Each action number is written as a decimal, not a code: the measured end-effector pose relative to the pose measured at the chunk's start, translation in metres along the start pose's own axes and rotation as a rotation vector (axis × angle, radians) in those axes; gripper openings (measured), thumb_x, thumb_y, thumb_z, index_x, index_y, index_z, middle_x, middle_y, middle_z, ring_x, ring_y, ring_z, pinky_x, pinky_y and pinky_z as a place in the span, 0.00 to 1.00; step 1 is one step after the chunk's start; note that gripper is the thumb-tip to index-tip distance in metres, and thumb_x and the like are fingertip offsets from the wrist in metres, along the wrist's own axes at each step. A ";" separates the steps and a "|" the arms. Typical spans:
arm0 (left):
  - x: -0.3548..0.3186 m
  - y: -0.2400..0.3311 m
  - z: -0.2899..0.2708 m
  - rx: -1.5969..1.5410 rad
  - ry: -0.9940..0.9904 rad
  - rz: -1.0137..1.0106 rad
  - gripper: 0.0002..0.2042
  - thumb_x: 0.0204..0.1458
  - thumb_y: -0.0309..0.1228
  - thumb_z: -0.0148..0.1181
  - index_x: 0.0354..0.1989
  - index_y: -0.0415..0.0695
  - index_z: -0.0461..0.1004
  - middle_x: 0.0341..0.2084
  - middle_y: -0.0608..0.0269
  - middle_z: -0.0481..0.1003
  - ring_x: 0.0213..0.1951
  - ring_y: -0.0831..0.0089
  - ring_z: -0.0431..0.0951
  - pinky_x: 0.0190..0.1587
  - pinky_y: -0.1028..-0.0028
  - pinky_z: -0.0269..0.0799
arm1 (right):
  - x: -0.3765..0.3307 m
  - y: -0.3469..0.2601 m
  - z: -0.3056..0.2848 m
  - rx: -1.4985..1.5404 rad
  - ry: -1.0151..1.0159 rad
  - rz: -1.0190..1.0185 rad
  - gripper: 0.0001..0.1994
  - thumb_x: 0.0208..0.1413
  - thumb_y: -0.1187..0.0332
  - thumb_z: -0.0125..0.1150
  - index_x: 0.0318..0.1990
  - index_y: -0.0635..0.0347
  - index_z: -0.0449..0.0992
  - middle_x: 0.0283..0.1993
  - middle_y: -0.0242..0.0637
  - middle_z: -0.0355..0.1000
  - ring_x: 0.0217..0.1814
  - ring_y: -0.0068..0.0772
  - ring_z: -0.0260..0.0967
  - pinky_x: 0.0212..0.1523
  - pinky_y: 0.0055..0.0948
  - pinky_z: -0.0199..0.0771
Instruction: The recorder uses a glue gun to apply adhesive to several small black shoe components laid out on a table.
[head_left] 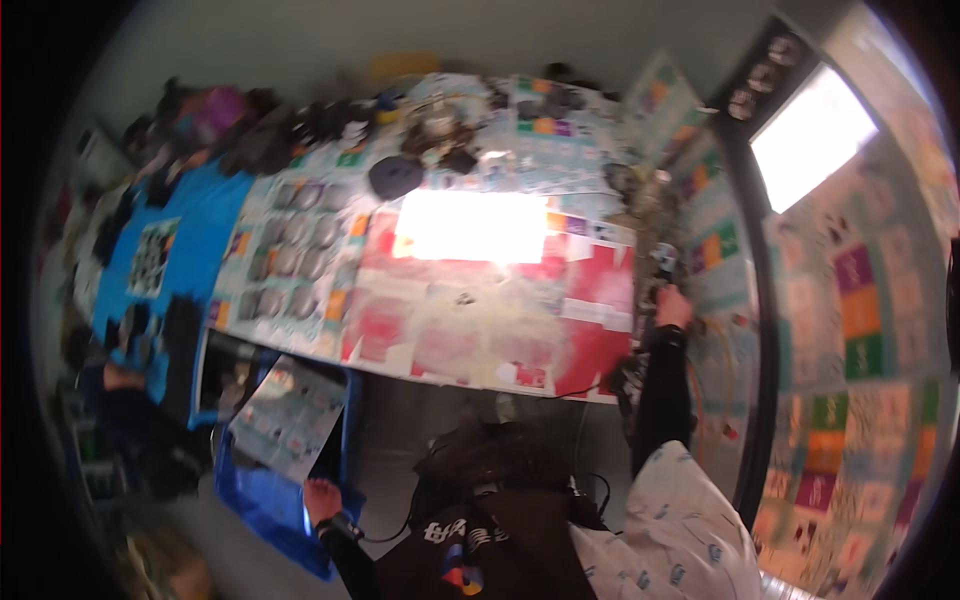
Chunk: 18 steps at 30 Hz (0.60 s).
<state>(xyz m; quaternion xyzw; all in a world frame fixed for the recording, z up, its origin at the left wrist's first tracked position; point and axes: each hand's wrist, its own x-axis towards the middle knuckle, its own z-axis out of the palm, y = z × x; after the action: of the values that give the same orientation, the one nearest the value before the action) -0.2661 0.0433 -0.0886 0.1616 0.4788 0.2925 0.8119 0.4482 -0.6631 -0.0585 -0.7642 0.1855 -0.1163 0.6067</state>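
My right hand (673,306) reaches far forward to the right edge of the table. Its fingers look curled, close against a small dark thing with a pale top (664,262), whose kind I cannot make out. My left hand (321,499), with a dark band at the wrist, is low on the left by the rim of a blue plastic bin (345,415). A bright strip shows beside its fingers, which are blurred. Inside the bin leans a flat, shiny grey panel (288,418). A red and cream work surface (460,330) lies between my hands, a bright glare across its back.
Rows of round metallic pieces (292,232) lie on the table's left part, beside a blue cloth (190,235). A dark rounded object (396,177) and assorted items stand behind. Another person's hand (123,377) is at far left. A dark-framed partition (755,300) rises on the right.
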 end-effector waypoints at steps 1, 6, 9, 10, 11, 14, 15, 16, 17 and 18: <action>0.030 -0.048 0.033 -0.044 -0.104 -0.136 0.13 0.66 0.45 0.56 0.33 0.52 0.71 0.28 0.73 0.72 0.34 0.73 0.74 0.34 0.70 0.73 | 0.048 0.006 -0.049 0.174 0.190 -0.011 0.18 0.54 0.65 0.70 0.45 0.69 0.73 0.37 0.41 0.74 0.37 0.36 0.75 0.40 0.36 0.76; -0.100 -0.034 0.035 0.014 0.221 0.015 0.10 0.62 0.44 0.63 0.35 0.53 0.75 0.30 0.73 0.76 0.35 0.72 0.77 0.39 0.69 0.76 | -0.048 -0.016 0.094 0.168 0.302 0.112 0.23 0.56 0.73 0.66 0.57 0.68 0.67 0.52 0.42 0.71 0.51 0.35 0.70 0.52 0.36 0.73; -0.111 -0.055 0.031 0.048 0.280 -0.028 0.11 0.63 0.46 0.61 0.35 0.54 0.75 0.30 0.74 0.75 0.36 0.73 0.77 0.39 0.70 0.75 | -0.093 -0.016 0.120 0.081 -0.187 0.204 0.12 0.57 0.71 0.66 0.46 0.65 0.77 0.39 0.35 0.77 0.38 0.31 0.74 0.41 0.34 0.76; -0.109 -0.066 0.033 0.058 0.300 -0.064 0.11 0.63 0.47 0.61 0.34 0.55 0.74 0.29 0.75 0.74 0.36 0.74 0.76 0.38 0.71 0.74 | -0.101 -0.012 0.131 -0.142 -0.287 0.091 0.10 0.56 0.69 0.67 0.42 0.65 0.79 0.36 0.37 0.79 0.36 0.32 0.76 0.40 0.34 0.76; -0.108 -0.076 0.032 0.070 0.318 -0.100 0.12 0.63 0.47 0.61 0.32 0.56 0.73 0.28 0.77 0.72 0.36 0.75 0.75 0.38 0.72 0.73 | -0.106 -0.005 0.142 -0.365 -0.380 -0.020 0.09 0.56 0.67 0.68 0.38 0.64 0.82 0.33 0.39 0.80 0.34 0.33 0.77 0.39 0.34 0.77; -0.139 -0.069 -0.092 0.375 -0.142 0.107 0.12 0.62 0.47 0.61 0.32 0.57 0.71 0.27 0.78 0.68 0.35 0.76 0.72 0.37 0.74 0.70 | -0.203 -0.064 0.211 -0.529 -0.783 -0.098 0.11 0.54 0.63 0.69 0.37 0.64 0.84 0.35 0.45 0.82 0.38 0.39 0.81 0.41 0.34 0.78; -0.136 -0.081 -0.094 0.362 -0.147 0.098 0.12 0.62 0.47 0.61 0.32 0.57 0.71 0.27 0.78 0.68 0.35 0.76 0.72 0.37 0.74 0.70 | -0.215 -0.070 0.218 -0.566 -0.849 -0.112 0.12 0.54 0.62 0.69 0.37 0.64 0.84 0.34 0.46 0.82 0.38 0.41 0.81 0.40 0.36 0.79; -0.138 -0.089 -0.089 0.289 -0.070 0.069 0.12 0.63 0.47 0.60 0.32 0.57 0.70 0.27 0.78 0.68 0.35 0.76 0.72 0.37 0.74 0.70 | -0.225 -0.075 0.224 -0.576 -0.842 -0.120 0.12 0.54 0.62 0.69 0.37 0.64 0.84 0.34 0.46 0.82 0.38 0.41 0.81 0.40 0.36 0.79; -0.145 -0.095 -0.078 0.217 0.006 0.044 0.12 0.63 0.46 0.60 0.32 0.56 0.70 0.27 0.78 0.68 0.34 0.77 0.72 0.36 0.74 0.70 | -0.235 -0.080 0.229 -0.562 -0.893 -0.141 0.12 0.53 0.63 0.69 0.37 0.63 0.84 0.34 0.45 0.82 0.37 0.42 0.81 0.40 0.36 0.79; -0.154 -0.100 -0.066 0.144 0.083 0.020 0.11 0.63 0.46 0.59 0.32 0.56 0.70 0.27 0.78 0.68 0.34 0.77 0.71 0.36 0.74 0.71 | -0.242 -0.083 0.234 -0.546 -0.946 -0.164 0.11 0.53 0.63 0.69 0.36 0.63 0.84 0.33 0.45 0.82 0.36 0.42 0.82 0.40 0.36 0.79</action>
<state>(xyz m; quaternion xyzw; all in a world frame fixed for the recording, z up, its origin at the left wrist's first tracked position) -0.3487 -0.1325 -0.0697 0.2119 0.5302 0.2719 0.7746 0.3354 -0.3373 -0.0215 -0.8745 -0.1443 0.2451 0.3928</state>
